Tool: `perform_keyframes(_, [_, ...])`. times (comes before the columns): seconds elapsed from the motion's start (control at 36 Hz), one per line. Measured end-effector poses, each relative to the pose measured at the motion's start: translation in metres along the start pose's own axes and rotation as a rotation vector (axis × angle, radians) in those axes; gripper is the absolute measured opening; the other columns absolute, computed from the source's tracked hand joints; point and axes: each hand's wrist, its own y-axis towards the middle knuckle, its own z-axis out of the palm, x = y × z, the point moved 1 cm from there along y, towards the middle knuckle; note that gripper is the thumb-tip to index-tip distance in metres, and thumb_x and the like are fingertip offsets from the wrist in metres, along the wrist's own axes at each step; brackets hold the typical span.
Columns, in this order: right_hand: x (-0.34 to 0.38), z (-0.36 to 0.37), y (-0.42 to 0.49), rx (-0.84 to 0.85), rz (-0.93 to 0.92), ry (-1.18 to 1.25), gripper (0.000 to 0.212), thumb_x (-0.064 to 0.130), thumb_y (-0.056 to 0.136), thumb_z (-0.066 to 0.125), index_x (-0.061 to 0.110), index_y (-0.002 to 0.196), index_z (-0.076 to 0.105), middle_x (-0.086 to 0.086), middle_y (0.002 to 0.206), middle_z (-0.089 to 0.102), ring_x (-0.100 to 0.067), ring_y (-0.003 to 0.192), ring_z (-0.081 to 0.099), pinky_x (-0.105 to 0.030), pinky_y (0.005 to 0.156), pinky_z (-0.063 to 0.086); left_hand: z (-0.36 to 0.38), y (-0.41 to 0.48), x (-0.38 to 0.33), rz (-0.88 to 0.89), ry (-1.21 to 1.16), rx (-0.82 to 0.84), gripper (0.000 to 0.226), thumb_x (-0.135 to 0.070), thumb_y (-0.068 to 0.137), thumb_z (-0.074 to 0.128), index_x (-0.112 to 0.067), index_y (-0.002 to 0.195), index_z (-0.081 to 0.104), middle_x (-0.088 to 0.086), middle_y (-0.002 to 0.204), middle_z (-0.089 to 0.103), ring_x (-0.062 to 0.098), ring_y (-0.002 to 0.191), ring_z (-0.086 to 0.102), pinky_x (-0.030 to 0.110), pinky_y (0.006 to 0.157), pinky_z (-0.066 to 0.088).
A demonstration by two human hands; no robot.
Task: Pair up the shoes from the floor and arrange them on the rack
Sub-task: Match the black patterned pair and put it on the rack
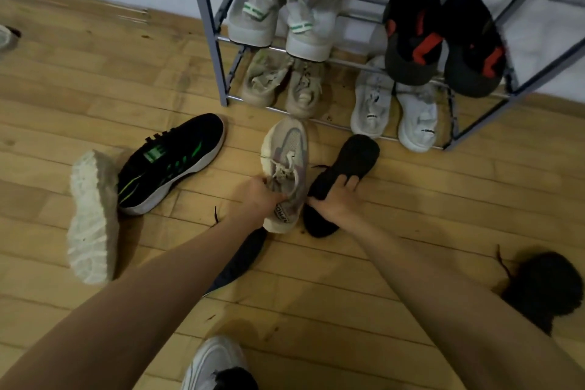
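Far left on the wooden floor lies a pale shoe (91, 218) tipped over with its chunky sole showing; touching it, a black-and-green trainer (171, 161) rests at a slant, toe up and to the right. Next comes the left hand (259, 198), its fingers curled into the collar of a beige sneaker (286, 152). That sneaker's long axis runs straight away from the person, toe just short of the rack's bottom rail. A dark shoe (243, 260) lies partly hidden beneath the left forearm.

Just beside the sneaker, the right hand (335, 204) grips a black shoe (354, 158) across its middle, thumb on the near side and fingers spread over the top; this shoe tilts toe-right, also pointing at the rack (205, 25). Well apart on the right sits another black shoe (541, 285), laces trailing.

The two held shoes do not match, so each probably needs its mate first. The beige sneaker's likely partner is the overturned pale shoe, out on the left hand's side; the black shoe's partner may be the one far right, nearer the right hand, though the dark shoe under the forearm could equally be it. The rack stands directly ahead, two of its tiers already holding two pairs each; both held toes already face it.
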Motion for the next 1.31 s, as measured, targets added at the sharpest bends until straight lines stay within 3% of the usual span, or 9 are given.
perform_keyframes(0.19, [0.010,0.007,0.007,0.004,0.034,-0.003,0.120,0.061,0.055,0.079,0.016,0.142,0.010,-0.010,0.147,0.008,-0.036,0.134,0.013,-0.045,0.102,0.035,0.002,0.009,0.010,0.065,0.202,-0.033,0.046,-0.022,0.077,0.076,-0.003,0.115,0.057,0.010,0.103,0.064,0.016,0.081,0.053,0.028,0.065,0.042])
perform_keyframes(0.31, [-0.004,0.008,-0.002,0.034,0.002,-0.039,0.117,0.052,0.063,0.079,0.014,0.145,0.004,-0.009,0.151,0.001,-0.038,0.138,0.007,-0.051,0.110,0.028,0.004,0.006,0.013,0.123,0.218,-0.027,0.037,-0.019,0.080,0.073,-0.001,0.111,0.059,0.012,0.103,0.065,0.013,0.076,0.051,0.018,0.051,0.033])
perform_keyframes(0.44, [-0.056,0.008,-0.023,0.028,-0.169,-0.120,0.088,0.019,0.082,0.066,0.012,0.147,0.006,-0.013,0.154,0.000,-0.038,0.141,0.005,-0.055,0.114,0.019,0.009,-0.002,0.011,0.136,0.158,0.004,0.042,-0.029,0.080,0.073,-0.005,0.112,0.060,0.010,0.106,0.066,0.016,0.087,0.056,0.029,0.070,0.043])
perform_keyframes(0.58, [-0.098,0.001,-0.043,0.166,-0.169,-0.171,0.087,0.020,0.088,0.059,0.039,0.149,-0.001,-0.008,0.156,-0.013,-0.036,0.144,-0.001,-0.055,0.109,0.030,0.029,-0.015,0.013,0.130,0.142,0.000,0.047,-0.031,0.080,0.073,-0.004,0.114,0.056,0.010,0.108,0.065,0.019,0.091,0.058,0.028,0.068,0.044])
perform_keyframes(0.69, [-0.101,0.003,-0.054,0.156,-0.111,-0.107,0.090,0.019,0.089,0.060,0.041,0.148,-0.004,-0.008,0.156,-0.015,-0.040,0.143,-0.002,-0.059,0.111,0.023,0.038,-0.017,0.017,0.151,0.258,0.029,0.045,-0.032,0.085,0.068,-0.004,0.117,0.052,0.013,0.112,0.064,0.029,0.103,0.060,0.035,0.079,0.047])
perform_keyframes(0.92, [-0.098,0.001,-0.041,0.018,-0.131,0.018,0.090,0.027,0.082,0.068,0.026,0.148,0.007,-0.013,0.155,-0.001,-0.042,0.135,0.020,-0.046,0.103,0.037,0.046,-0.023,0.019,0.340,0.572,-0.037,0.056,-0.013,0.092,0.055,-0.003,0.141,0.028,0.019,0.143,0.029,0.034,0.128,0.036,0.039,0.098,0.040])
perform_keyframes(1.03, [-0.109,-0.005,-0.035,-0.025,-0.189,0.289,0.090,0.039,0.076,0.072,0.029,0.147,0.018,-0.006,0.154,0.014,-0.030,0.132,0.032,-0.044,0.103,0.042,0.053,-0.022,0.023,0.431,0.871,0.032,0.054,-0.019,0.090,0.055,-0.014,0.140,0.035,0.014,0.150,0.021,0.035,0.134,0.026,0.042,0.110,0.030])
perform_keyframes(1.17, [-0.122,-0.031,-0.038,-0.061,-0.139,0.824,0.060,0.037,0.075,0.068,0.028,0.132,0.050,0.006,0.122,0.055,-0.014,0.107,0.056,-0.031,0.082,0.053,0.059,-0.019,0.010,0.414,0.916,-0.051,0.052,-0.025,0.092,0.051,-0.013,0.140,0.034,0.014,0.151,0.022,0.032,0.143,0.012,0.051,0.118,0.010])
perform_keyframes(1.31, [-0.144,-0.062,-0.035,-0.146,-0.114,1.066,0.028,0.030,0.090,0.060,0.018,0.113,0.067,-0.002,0.105,0.069,-0.018,0.099,0.064,-0.032,0.081,0.055,0.070,-0.025,-0.026,0.582,0.754,-0.069,0.052,-0.008,0.093,0.047,-0.006,0.143,0.032,0.019,0.148,0.027,0.035,0.138,0.024,0.044,0.114,0.026])
